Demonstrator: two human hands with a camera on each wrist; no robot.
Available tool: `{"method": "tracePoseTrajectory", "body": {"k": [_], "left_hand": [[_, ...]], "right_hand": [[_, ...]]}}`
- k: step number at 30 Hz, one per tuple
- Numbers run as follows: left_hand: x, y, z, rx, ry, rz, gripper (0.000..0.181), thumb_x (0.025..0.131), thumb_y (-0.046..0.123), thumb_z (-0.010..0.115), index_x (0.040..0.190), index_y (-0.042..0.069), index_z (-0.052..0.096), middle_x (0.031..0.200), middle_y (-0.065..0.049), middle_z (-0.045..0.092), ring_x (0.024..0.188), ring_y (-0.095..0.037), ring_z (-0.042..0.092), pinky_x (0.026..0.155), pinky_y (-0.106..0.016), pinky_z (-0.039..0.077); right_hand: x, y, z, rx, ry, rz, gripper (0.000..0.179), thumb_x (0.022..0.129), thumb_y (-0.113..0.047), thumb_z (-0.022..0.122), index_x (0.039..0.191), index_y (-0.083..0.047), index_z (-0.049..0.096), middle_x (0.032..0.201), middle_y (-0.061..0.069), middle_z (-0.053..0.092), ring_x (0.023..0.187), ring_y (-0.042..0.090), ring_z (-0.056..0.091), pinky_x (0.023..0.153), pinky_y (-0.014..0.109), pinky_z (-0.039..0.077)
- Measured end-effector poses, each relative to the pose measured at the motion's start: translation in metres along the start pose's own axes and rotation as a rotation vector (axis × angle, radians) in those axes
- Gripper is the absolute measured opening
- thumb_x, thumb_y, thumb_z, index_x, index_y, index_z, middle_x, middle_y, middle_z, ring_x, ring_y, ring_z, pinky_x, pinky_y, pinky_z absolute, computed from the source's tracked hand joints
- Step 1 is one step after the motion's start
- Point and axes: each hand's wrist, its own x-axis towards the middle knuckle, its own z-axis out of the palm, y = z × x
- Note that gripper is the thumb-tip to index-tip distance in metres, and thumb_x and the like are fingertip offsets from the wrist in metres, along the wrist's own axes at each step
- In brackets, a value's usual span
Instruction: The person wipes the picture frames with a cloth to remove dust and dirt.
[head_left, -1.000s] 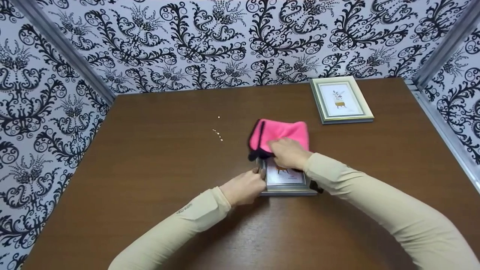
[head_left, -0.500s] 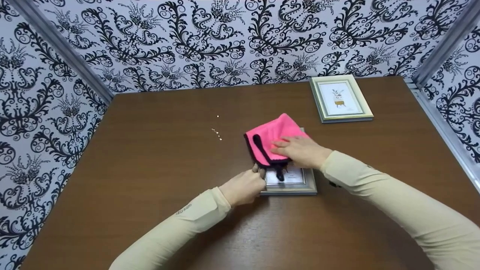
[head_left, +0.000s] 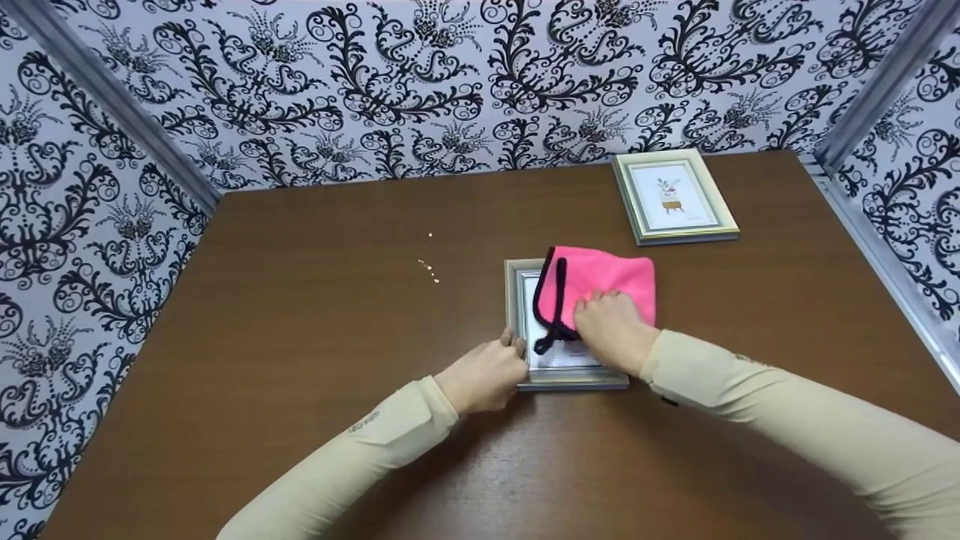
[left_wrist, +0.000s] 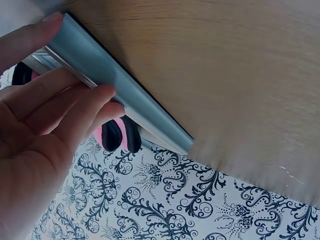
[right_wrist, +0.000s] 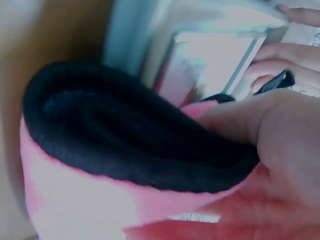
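Note:
A picture frame [head_left: 514, 300] with a pale silvery border lies flat on the brown table. My left hand [head_left: 484, 375] grips its near left side; in the left wrist view the thumb is against the outer edge [left_wrist: 105, 65] and the fingers lie over the border. My right hand [head_left: 615, 326] holds a pink cloth [head_left: 600, 274] with black trim over the frame's right part, fingers curled into it. In the right wrist view the cloth [right_wrist: 75, 190] bunches below the thumb, its black edge looped outward. Cloth and hand hide most of the picture; a black loop hangs at the cloth's left.
A second picture frame [head_left: 675, 196], showing a plant in a yellow pot, lies at the back right of the table [head_left: 322, 315]. Small pale specks [head_left: 429, 268] dot the table left of the cloth. Patterned walls [head_left: 420, 90] close off the back and sides.
My right hand has swept the cloth left and then back right across the frame, uncovering its upper left corner. Its fingers went from spread to curled. The left hand keeps its grip.

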Motion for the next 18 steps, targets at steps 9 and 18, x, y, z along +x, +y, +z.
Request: {"method": "tracePoseTrajectory", "body": {"k": [9,18], "left_hand": [[0.000,-0.001,0.000,0.024,-0.020,-0.005,0.012,0.068,0.013,0.077,0.072,0.012,0.066,0.085,-0.004,0.062,0.078,-0.020,0.060,0.069,-0.031,0.054],[-0.003,-0.002,-0.001,-0.028,-0.045,-0.030,0.013,0.068,0.010,0.078,0.076,0.009,0.069,0.086,-0.006,0.064,0.075,-0.022,0.062,0.068,-0.033,0.053]], "right_hand": [[0.027,-0.011,-0.005,0.404,-0.031,0.009,0.016,0.079,-0.008,0.068,0.089,0.000,0.058,0.068,0.010,0.055,0.063,0.029,0.057,0.053,0.044,0.049],[0.032,-0.007,-0.004,0.602,-0.046,-0.287,0.047,0.083,0.008,0.060,0.129,0.001,0.056,0.125,0.018,0.060,0.115,0.033,0.057,0.099,0.046,0.043]]}}
